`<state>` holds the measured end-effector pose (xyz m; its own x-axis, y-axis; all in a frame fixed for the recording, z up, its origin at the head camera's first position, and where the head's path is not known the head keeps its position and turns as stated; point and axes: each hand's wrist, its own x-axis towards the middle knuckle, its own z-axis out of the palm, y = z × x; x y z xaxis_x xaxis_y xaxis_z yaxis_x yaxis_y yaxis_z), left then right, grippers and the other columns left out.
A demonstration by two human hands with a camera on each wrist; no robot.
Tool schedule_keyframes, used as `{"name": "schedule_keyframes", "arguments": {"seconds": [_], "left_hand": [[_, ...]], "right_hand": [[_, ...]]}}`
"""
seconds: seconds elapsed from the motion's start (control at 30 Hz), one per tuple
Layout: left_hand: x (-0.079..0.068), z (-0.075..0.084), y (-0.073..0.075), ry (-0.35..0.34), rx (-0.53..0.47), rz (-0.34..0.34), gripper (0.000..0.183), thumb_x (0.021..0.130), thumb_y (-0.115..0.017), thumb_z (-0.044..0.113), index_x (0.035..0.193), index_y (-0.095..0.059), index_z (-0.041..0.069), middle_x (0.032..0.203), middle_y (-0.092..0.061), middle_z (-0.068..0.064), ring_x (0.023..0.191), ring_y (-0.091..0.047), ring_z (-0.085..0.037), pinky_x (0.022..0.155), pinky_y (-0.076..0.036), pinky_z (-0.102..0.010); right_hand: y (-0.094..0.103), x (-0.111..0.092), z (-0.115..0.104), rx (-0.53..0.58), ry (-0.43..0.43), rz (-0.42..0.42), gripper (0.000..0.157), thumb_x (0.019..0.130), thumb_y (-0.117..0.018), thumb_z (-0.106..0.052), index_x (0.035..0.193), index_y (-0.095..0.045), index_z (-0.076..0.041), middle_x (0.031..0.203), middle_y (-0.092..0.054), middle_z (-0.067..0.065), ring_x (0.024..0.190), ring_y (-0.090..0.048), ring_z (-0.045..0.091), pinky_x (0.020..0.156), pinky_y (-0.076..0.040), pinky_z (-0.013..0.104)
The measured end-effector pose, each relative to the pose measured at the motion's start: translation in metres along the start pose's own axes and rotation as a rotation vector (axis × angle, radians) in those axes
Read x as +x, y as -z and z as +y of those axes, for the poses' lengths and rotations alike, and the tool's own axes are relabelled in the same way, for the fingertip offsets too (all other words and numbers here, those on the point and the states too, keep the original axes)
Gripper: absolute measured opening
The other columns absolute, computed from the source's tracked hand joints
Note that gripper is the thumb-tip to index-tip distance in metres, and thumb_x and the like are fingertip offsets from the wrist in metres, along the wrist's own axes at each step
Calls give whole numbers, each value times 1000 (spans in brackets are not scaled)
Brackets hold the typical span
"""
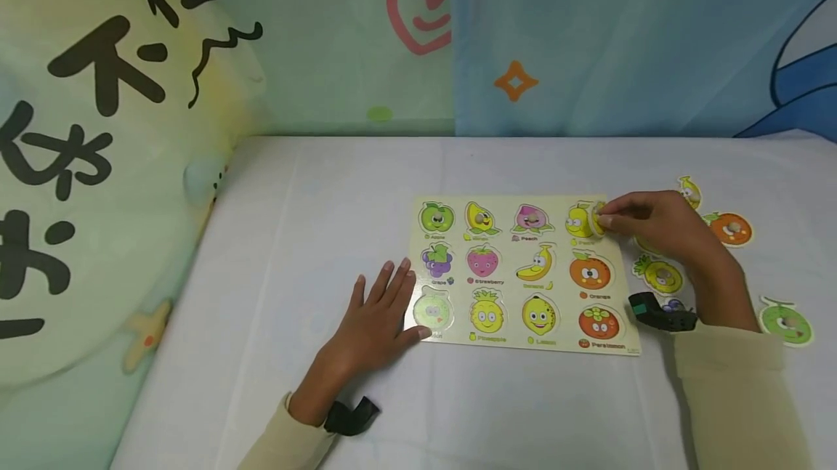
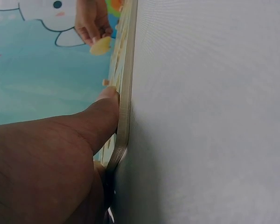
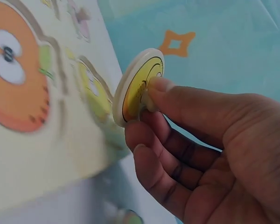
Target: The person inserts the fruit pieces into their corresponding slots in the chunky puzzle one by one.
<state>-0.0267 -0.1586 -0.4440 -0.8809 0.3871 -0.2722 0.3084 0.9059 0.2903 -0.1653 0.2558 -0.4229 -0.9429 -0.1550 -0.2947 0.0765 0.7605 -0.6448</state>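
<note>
Our right grip (image 1: 662, 227) pinching a yellow piece (image 3: 139, 88), right of centre, our left grip (image 1: 374, 323) released, touching the fruit board (image 1: 513, 296), lower centre.

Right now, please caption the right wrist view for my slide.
The right hand pinches a yellow piece near the fruit board.

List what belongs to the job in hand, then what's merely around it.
Job:
pale-yellow rectangular board with fruit pictures
yellow rounded knobbed piece in the right grip
loose multicoloured fruit-shaped pieces right of the board

Merely around:
colourful printed backdrop
white cloth under the board
black device on the left wrist
</note>
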Motion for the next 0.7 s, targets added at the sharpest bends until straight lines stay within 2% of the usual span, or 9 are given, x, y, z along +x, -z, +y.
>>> {"name": "schedule_keyframes", "arguments": {"seconds": [0.13, 0.27, 0.5, 0.7], "left_hand": [[0, 0, 0, 1, -1, 0, 84, 95, -50, 56, 156, -17, 9, 163, -6, -5, 148, 1, -26, 113, -3, -58], [0, 0, -1, -1, -6, -2, 84, 95, -50, 56, 156, -17, 9, 163, -6, -5, 148, 1, -26, 113, -2, -58], [0, 0, -1, -1, 1, -3, 84, 95, -50, 56, 156, -17, 9, 163, -6, -5, 148, 1, -26, 113, -3, -58], [0, 1, 2, 0, -5, -8, 84, 95, -51, 55, 156, -18, 8, 162, -7, -6, 148, 0, -27, 113, -3, -58]], "right_hand": [[-9, 0, -1, 19, 40, 25, 48, 89, -68, -46, 115, -70, -5, 105, -67, 14, 93, -53, 26, 76, -39, 37], [-12, 0, -2, 20, 81, 40, 41, 91, -68, -40, 112, -71, -5, 100, -68, 11, 87, -55, 22, 72, -41, 30], [-13, 3, -4, 50, 129, 1, 36, 92, -69, -32, 111, -71, -2, 101, -68, 13, 83, -57, 13, 68, -43, 20], [-16, 4, -5, 24, 138, 6, 35, 94, -67, -32, 112, -71, -2, 102, -67, 13, 86, -55, 19, 68, -43, 22]]}}
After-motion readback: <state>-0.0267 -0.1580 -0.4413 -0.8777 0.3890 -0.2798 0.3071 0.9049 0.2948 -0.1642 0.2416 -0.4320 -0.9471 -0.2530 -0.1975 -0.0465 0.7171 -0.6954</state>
